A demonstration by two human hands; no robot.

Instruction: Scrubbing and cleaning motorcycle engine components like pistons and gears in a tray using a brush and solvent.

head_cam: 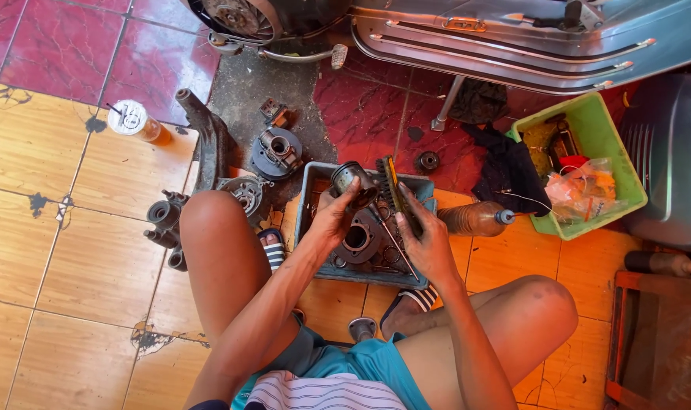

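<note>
Bright, warm daylight fills the scene, colours saturated. Soft shadows lie under the knees and beneath the scooter [512, 38] at the floor's far edge. Its metal panels glare faintly. Edges bend slightly; focus is mostly sharp.

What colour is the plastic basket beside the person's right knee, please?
The basket is light green, seen in the head view.
</note>
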